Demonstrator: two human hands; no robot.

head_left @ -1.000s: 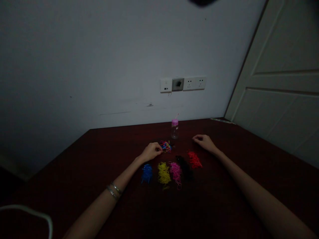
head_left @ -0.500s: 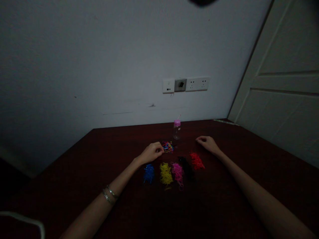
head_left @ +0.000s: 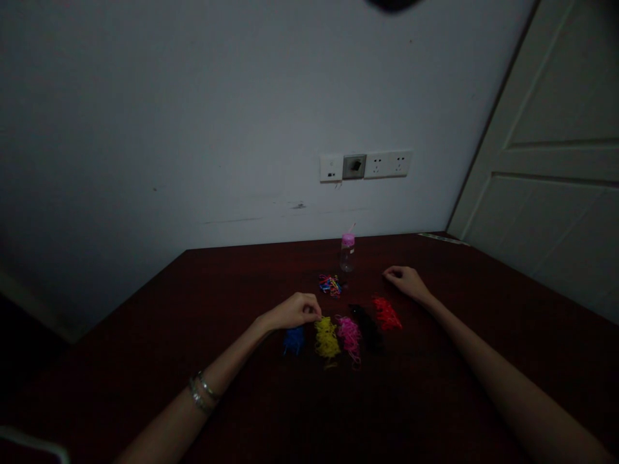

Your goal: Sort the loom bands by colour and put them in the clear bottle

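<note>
My left hand (head_left: 294, 310) is pinched closed at the top of a yellow pile of rubber bands (head_left: 327, 338); anything between its fingertips is too small to make out. Partly under that hand lies a blue pile of bands (head_left: 293, 341). To the right follow a pink pile (head_left: 349, 336), a black pile (head_left: 366, 325) and a red pile (head_left: 387, 314). Behind them sits a small mixed-colour heap of bands (head_left: 330, 285). My right hand (head_left: 406, 281) rests on the table beyond the red pile, thumb and fingertips together, with nothing discernible in them.
A clear bottle with a pink lid (head_left: 347, 252) stands behind the mixed heap on the dark red table (head_left: 232, 277). Wall sockets (head_left: 365, 166) are above it. A white panelled door (head_left: 556, 193) is at the right, and a pale cord (head_left: 33, 439) at lower left.
My left hand has moved from the mixed heap toward me, to the top of the yellow pile. My right hand stays in place. The view has shifted slightly.
</note>
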